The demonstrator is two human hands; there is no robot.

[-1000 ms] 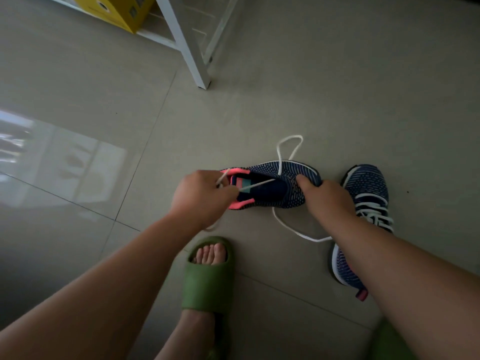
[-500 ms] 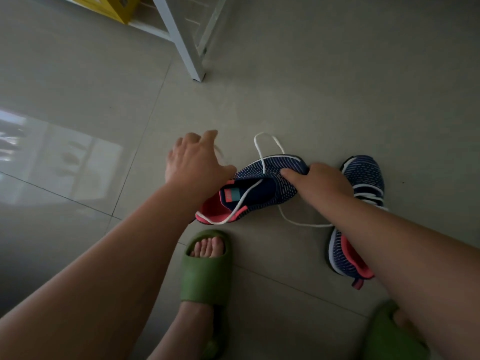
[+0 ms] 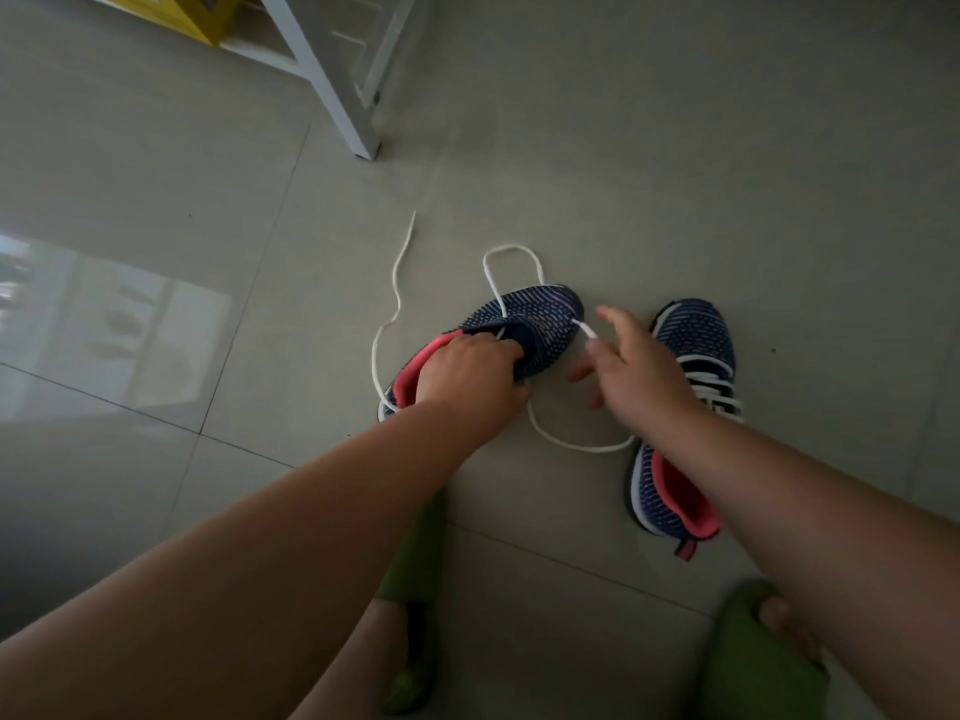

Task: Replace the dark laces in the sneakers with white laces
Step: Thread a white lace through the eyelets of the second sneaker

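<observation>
Nearest the camera, two green slippers are sitting on the tiled floor (image 3: 675, 148): left slipper (image 3: 415, 553) mostly hidden under the left forearm, right slipper (image 3: 753, 662) at the bottom edge with toes showing. Floor between the forearms is lying open, grout lines crossing it.

Left hand (image 3: 470, 376) is gripping the near sneaker (image 3: 524, 324) at the throat, fingers curling over the tongue area, thumb side hidden. That sneaker is lying tilted on its side, pink lining facing left, toe pointing away and right. Nothing is visible inside its opening but lining.

Right hand (image 3: 636, 371) is hovering just right of that sneaker's toe, fingers spread and loosely bent, and a white lace tip (image 3: 586, 328) is sticking out at its fingertips; whether the fingers are pinching it I cannot tell.

White lace (image 3: 395, 283) is trailing loose: one loop running past the toe on the far side, one strand snaking left to a free end, another curving on the floor between the two sneakers.

Second sneaker (image 3: 693, 350) is standing upright just right of the right hand, partly under the right forearm, already laced in white, pink inside empty.

Farther out, open floor on the right. Far left, a white rack leg (image 3: 337, 90) is standing on the floor, a yellow box (image 3: 176, 13) sitting at the top edge behind it. A bright window reflection is lying on the left tiles.
</observation>
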